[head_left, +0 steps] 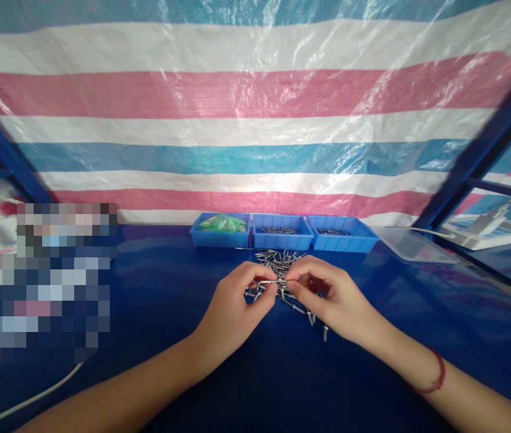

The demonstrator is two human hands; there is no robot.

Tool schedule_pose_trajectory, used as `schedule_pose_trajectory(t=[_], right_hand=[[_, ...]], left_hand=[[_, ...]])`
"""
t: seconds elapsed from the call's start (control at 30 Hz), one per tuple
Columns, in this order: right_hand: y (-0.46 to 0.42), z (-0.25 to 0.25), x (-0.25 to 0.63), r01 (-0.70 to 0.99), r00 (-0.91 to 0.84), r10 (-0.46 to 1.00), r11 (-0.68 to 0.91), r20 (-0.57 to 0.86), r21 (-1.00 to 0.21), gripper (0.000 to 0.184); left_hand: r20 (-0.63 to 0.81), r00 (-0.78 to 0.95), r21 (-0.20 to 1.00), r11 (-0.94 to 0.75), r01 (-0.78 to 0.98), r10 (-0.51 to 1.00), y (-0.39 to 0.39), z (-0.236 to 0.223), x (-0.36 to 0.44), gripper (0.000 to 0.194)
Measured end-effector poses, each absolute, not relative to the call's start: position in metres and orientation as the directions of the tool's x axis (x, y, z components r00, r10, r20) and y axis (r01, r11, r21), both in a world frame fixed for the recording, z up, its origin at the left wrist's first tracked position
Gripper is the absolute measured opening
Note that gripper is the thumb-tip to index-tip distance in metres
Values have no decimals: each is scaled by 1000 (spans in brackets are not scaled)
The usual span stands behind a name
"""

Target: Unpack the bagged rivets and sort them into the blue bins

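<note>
Between my two hands a thin silver blind rivet [277, 281] lies nearly level. The thumb and fingers of my left hand [241, 294] pinch its left end. My right hand [325, 293] grips the other end, and those fingertips cover part of it. Under and behind the hands spreads a loose pile of silver blind rivets [282, 260], partly hidden by my fingers. One rivet [325, 332] stands out from the pile, just below my right hand.
Behind the pile, three blue bins stand in a row: the left bin [219, 239] holds a green packet [223, 223], the middle bin [282, 242] and right bin [345, 243] hold metal pieces. A clear plastic lid [418, 245] lies to the right. A white cable [34, 397] runs at left.
</note>
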State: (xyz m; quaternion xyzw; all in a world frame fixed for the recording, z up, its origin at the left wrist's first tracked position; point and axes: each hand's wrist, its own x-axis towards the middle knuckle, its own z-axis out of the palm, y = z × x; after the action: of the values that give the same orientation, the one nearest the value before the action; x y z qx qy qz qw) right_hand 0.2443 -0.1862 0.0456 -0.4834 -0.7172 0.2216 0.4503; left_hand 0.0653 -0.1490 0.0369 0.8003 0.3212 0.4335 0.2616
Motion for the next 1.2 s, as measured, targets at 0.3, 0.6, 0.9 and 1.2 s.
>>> schedule_pose_trajectory(t=[0.3, 0.6, 0.9, 1.2], right_hand=[[-185, 47, 237, 384, -178, 943, 330, 281, -862, 23], [-151, 47, 291, 69, 544, 828, 115, 134, -991, 20], [-137, 44, 324, 115, 640, 749, 126, 170, -985, 17], [-158, 46, 281, 520, 136, 937, 208, 321, -828, 19]], left_hand=[[525, 433, 733, -648, 209, 733, -151, 36, 65, 26], [442, 700, 422, -819, 389, 560, -150, 30, 64, 18], [402, 622, 213, -729, 651, 672, -134, 26, 56, 26], [380, 646, 248, -745, 619, 662, -132, 27, 57, 14]])
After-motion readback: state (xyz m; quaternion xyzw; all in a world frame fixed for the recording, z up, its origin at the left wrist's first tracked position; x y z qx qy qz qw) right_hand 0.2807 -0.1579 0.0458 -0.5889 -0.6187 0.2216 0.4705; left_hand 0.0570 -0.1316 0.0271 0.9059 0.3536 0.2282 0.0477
